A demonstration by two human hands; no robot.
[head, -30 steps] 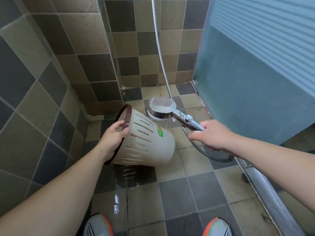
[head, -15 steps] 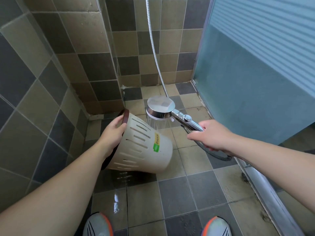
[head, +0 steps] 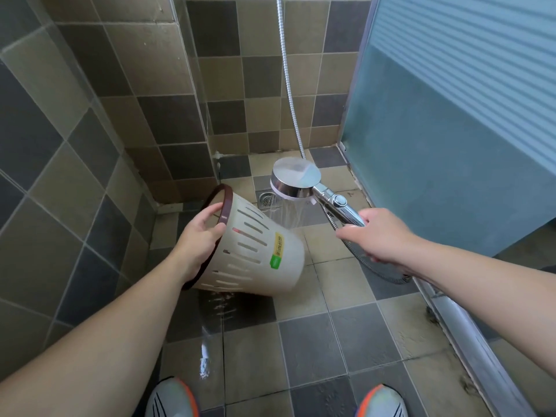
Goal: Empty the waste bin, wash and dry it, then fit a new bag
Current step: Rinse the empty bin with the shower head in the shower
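The waste bin [head: 255, 248], a cream slotted basket with a dark brown rim, hangs tilted on its side just left of the frame's centre, mouth toward the left wall and base toward the lower right, clear of the floor. The left hand [head: 198, 239] grips it by the rim, thumb over the band and fingers hidden inside.

Compared with a moment ago, the bin has turned: its yellow-green label [head: 277, 249] has rolled round toward the viewer. The shower head [head: 296, 179] has also lifted toward the upper centre, uncovering the floor drain [head: 266, 200] below it. Its spray now falls past the bin's base rather than onto the side. I judge this a turn of the bin between rinses, with the wash still in progress and drying and bagging still ahead.

No waste shows on the outside; the interior is turned away, so whether it holds anything cannot be told.

The right hand [head: 382, 236] is closed round the shower handle, its hose [head: 288, 85] looping beneath the wrist and rising up the back wall. Water pools on the tiles [head: 355, 332] under the bin, above two shoes [head: 171, 398] at the bottom edge.
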